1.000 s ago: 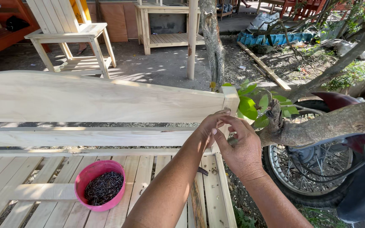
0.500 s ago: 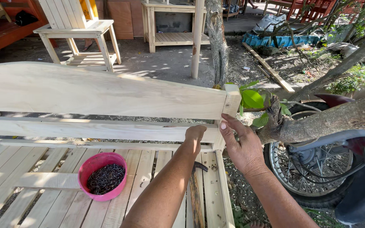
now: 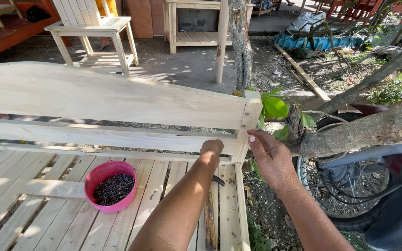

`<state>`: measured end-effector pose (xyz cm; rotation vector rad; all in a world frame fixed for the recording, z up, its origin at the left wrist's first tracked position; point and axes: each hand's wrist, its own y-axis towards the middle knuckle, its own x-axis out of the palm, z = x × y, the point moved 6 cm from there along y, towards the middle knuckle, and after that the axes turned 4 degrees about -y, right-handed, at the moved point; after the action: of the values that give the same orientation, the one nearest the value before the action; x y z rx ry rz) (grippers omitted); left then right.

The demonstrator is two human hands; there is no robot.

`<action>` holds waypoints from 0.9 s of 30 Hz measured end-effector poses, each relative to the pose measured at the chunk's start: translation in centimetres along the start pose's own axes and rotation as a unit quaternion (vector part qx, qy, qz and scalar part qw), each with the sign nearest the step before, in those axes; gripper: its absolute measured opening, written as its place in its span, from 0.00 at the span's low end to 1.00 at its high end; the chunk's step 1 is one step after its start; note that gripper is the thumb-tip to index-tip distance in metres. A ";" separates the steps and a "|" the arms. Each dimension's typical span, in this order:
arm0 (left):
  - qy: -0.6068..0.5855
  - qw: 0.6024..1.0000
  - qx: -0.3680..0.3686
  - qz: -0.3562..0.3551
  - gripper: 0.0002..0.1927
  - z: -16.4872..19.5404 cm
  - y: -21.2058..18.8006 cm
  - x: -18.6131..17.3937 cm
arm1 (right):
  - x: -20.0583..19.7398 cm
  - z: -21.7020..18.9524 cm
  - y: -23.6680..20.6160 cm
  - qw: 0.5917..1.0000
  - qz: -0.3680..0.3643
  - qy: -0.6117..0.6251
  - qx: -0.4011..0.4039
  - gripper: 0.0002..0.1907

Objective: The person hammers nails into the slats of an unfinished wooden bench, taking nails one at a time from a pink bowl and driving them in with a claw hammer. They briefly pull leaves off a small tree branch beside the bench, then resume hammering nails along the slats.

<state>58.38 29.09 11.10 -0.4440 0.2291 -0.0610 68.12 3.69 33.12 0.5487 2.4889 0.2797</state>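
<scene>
Unpainted bench frame [image 3: 117,104] stands assembled; left hand [image 3: 211,148] fisted on lower rail [image 3: 117,137], right hand [image 3: 270,155] fingers loosely apart by the post [image 3: 247,125]; nails bowl [image 3: 110,186] full.

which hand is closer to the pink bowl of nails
Left. The left hand rests closed against the rail just right of and above the pink bowl; the right hand is farther right, past the corner post.

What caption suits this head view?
Two hands, left hand and right hand, at a pale wooden bench's corner post, pink bowl of nails nearby.
</scene>
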 end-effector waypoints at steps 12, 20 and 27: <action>0.069 0.995 -0.018 0.066 0.25 -2.0 -0.9 -2.6 | 1.2 0.1 -0.1 0.997 -0.064 -0.022 0.047 0.25; 0.158 0.960 -0.045 0.228 0.26 -5.7 -4.3 -18.1 | 3.6 -1.0 -0.5 0.995 -0.083 -0.033 0.031 0.31; 0.164 0.927 0.021 0.336 0.23 -10.1 -1.6 -28.1 | 7.2 -2.0 -0.5 0.991 -0.108 -0.060 0.051 0.31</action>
<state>28.66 26.48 8.73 -0.2909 0.7001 0.5374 61.37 6.28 31.08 0.3229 2.4289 0.0351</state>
